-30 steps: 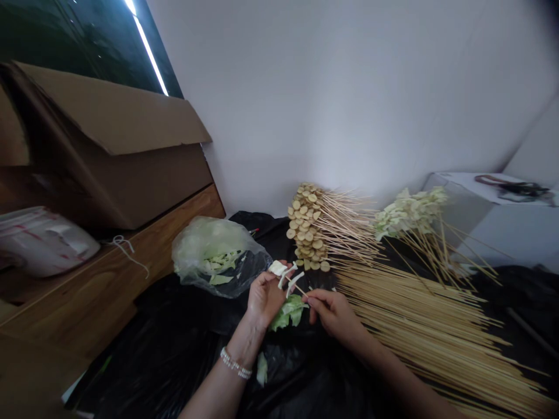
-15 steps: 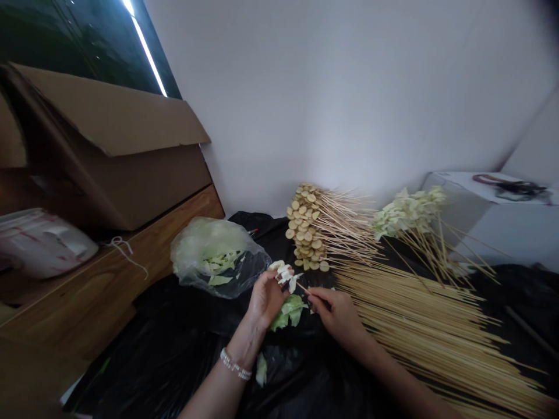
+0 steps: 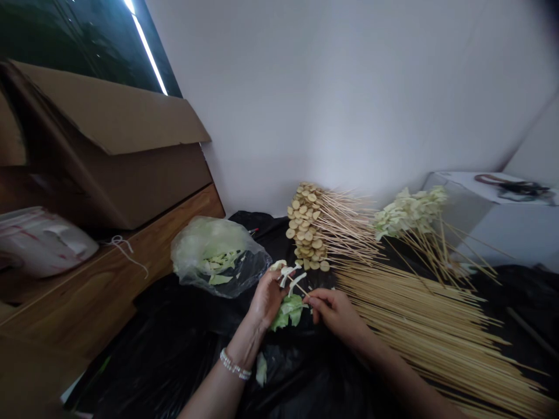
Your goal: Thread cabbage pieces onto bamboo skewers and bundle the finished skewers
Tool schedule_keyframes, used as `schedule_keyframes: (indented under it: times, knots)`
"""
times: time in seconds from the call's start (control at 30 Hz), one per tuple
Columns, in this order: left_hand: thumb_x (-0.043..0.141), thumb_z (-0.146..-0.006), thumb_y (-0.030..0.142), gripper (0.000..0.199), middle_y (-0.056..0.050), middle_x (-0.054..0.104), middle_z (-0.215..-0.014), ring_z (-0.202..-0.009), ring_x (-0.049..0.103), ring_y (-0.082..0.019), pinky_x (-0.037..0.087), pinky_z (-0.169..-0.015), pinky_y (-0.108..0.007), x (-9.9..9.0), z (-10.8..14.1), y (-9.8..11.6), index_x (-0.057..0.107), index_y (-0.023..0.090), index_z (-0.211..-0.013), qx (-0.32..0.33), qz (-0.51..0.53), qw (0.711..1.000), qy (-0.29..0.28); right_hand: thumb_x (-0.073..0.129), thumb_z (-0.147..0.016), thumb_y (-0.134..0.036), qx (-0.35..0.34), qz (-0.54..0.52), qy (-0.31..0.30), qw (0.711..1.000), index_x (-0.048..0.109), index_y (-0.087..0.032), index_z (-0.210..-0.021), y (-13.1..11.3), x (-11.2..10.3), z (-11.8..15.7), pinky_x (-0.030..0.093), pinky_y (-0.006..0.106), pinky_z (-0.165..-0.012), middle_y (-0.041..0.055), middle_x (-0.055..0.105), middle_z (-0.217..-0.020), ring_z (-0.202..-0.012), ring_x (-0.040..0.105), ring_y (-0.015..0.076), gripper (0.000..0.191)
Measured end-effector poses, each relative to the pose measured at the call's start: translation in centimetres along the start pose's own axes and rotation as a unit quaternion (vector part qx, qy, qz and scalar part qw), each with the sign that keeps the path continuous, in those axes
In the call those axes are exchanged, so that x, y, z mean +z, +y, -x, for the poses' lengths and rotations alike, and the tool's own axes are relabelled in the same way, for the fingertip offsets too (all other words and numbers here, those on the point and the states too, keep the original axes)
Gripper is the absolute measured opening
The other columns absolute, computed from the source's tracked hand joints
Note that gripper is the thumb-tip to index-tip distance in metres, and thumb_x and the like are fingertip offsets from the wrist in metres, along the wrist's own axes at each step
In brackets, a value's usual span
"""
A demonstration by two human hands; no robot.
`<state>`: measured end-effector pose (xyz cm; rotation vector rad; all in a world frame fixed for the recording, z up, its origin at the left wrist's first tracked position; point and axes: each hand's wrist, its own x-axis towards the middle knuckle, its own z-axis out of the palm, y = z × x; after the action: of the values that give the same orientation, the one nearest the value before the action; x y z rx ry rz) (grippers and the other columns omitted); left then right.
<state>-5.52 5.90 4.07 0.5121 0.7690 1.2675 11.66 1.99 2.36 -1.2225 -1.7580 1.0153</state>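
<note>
My left hand [image 3: 267, 297] is closed around pale cabbage pieces [image 3: 285, 274], its fingers partly hidden behind them. In a pinch of thumb and fingers, my right hand [image 3: 329, 308] holds a thin wooden skewer [image 3: 300, 287] whose far part runs into those pieces. Just below my hands, green cabbage leaves [image 3: 289, 312] lie on black plastic sheeting [image 3: 301, 372]. A clear plastic bag [image 3: 192, 247] with more cut cabbage stands to the left. Many bare skewers [image 3: 419, 314] are spread out right of my right hand.
Skewered potato-like slices [image 3: 305, 227] are stacked against the wall, sticks pointing right. Cabbage skewers [image 3: 413, 212] lean near a white box [image 3: 476, 215] with a dark cord on top. A cardboard box [image 3: 131, 157] and a whitish tub [image 3: 43, 241] stand on the left over a wooden surface [image 3: 174, 233].
The cabbage pieces at the skewer have spread apart, and more of the stick shows between my hands. My right hand has shifted very slightly; my left is almost where it was.
</note>
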Motion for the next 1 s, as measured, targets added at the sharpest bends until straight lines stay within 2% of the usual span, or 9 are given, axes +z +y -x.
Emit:
schedule_keyframes:
  times: [0.07, 0.2, 0.27, 0.37, 0.43, 0.6, 0.83, 0.9, 1.0]
  knots:
    - [0.066, -0.063, 0.021, 0.026, -0.001, 0.067, -0.082, -0.093, 0.063, -0.020, 0.046, -0.085, -0.033, 0.1, 0.0, 0.0, 0.064, 0.019, -0.089, 0.001, -0.010, 1.000, -0.001, 0.046, -0.091, -0.032, -0.048, 0.071, 0.047, 0.995, 0.071, -0.020, -0.080, 0.2, -0.1, 0.1, 0.042, 0.024, -0.059, 0.0010, 0.067, -0.062, -0.058, 0.058, 0.0147, 0.029]
    - [0.067, -0.062, 0.024, 0.025, -0.001, 0.066, -0.081, -0.093, 0.063, -0.020, 0.045, -0.089, -0.036, 0.3, 0.1, 0.0, 0.064, 0.019, -0.086, 0.010, -0.025, 1.000, -0.012, 0.041, -0.092, -0.026, -0.120, 0.148, 0.095, 0.977, 0.071, -0.021, -0.090, 0.5, 0.1, 0.3, 0.044, 0.027, -0.073, 0.0065, 0.072, -0.087, -0.079, 0.065, 0.0186, 0.030]
    - [0.068, -0.063, 0.024, 0.024, -0.001, 0.066, -0.081, -0.092, 0.062, -0.020, 0.045, -0.089, -0.036, 0.2, 0.1, 0.0, 0.064, 0.019, -0.086, 0.018, -0.032, 0.999, -0.014, 0.041, -0.093, -0.027, -0.111, 0.141, 0.089, 0.980, 0.071, -0.020, -0.090, 0.4, 0.1, 0.3, 0.045, 0.026, -0.071, 0.0063, 0.072, -0.082, -0.077, 0.065, 0.0184, 0.031]
    - [0.070, -0.066, 0.026, 0.024, -0.001, 0.068, -0.084, -0.091, 0.062, -0.019, 0.045, -0.088, -0.035, -0.2, -0.1, 0.0, 0.066, 0.019, -0.088, 0.027, -0.056, 0.998, -0.020, 0.044, -0.092, -0.031, -0.050, 0.082, 0.055, 0.994, 0.071, -0.020, -0.083, 0.2, -0.1, 0.1, 0.043, 0.024, -0.060, 0.0012, 0.066, -0.062, -0.059, 0.060, 0.0150, 0.030]
    - [0.071, -0.069, 0.029, 0.026, -0.002, 0.069, -0.091, -0.092, 0.061, -0.019, 0.045, -0.087, -0.034, -0.4, -0.2, 0.1, 0.068, 0.020, -0.093, 0.030, -0.062, 0.997, -0.023, 0.047, -0.091, -0.033, -0.026, 0.052, 0.055, 0.997, 0.071, -0.020, -0.082, 0.1, -0.3, 0.0, 0.041, 0.023, -0.057, -0.0007, 0.063, -0.057, -0.055, 0.057, 0.0137, 0.029]
    - [0.074, -0.070, 0.032, 0.030, -0.004, 0.069, -0.095, -0.091, 0.060, -0.017, 0.046, -0.085, -0.032, -0.6, -0.5, 0.4, 0.070, 0.019, -0.097, 0.015, 0.000, 1.000, -0.014, 0.047, -0.091, -0.036, -0.033, 0.046, 0.070, 0.996, 0.071, -0.019, -0.082, 0.2, -0.4, -0.2, 0.040, 0.023, -0.058, -0.0005, 0.063, -0.058, -0.056, 0.057, 0.0134, 0.031]
    - [0.079, -0.067, 0.032, 0.030, -0.003, 0.070, -0.089, -0.083, 0.060, -0.015, 0.047, -0.079, -0.029, -0.6, -0.8, 0.1, 0.072, 0.018, -0.093, 0.024, 0.001, 1.000, 0.006, 0.047, -0.092, -0.033, -0.050, 0.079, 0.079, 0.992, 0.071, -0.020, -0.082, 0.0, -0.5, 0.0, 0.041, 0.023, -0.057, -0.0005, 0.063, -0.058, -0.054, 0.057, 0.0138, 0.030]
    - [0.081, -0.066, 0.028, 0.029, -0.003, 0.071, -0.091, -0.083, 0.060, -0.014, 0.047, -0.080, -0.029, -0.8, -1.0, 0.1, 0.073, 0.018, -0.091, 0.032, 0.004, 0.999, 0.009, 0.046, -0.092, -0.030, -0.075, 0.117, 0.086, 0.987, 0.072, -0.020, -0.085, 0.1, -0.6, 0.0, 0.043, 0.024, -0.060, 0.0011, 0.068, -0.065, -0.059, 0.061, 0.0151, 0.028]
    - [0.083, -0.063, 0.021, 0.026, -0.004, 0.072, -0.096, -0.085, 0.060, -0.013, 0.047, -0.082, -0.028, -1.2, -1.2, 0.1, 0.074, 0.018, -0.087, 0.042, 0.010, 0.999, 0.019, 0.046, -0.092, -0.026, -0.112, 0.162, 0.110, 0.974, 0.072, -0.021, -0.092, 0.7, -0.7, 0.0, 0.046, 0.027, -0.071, 0.0049, 0.073, -0.086, -0.078, 0.067, 0.0187, 0.026]
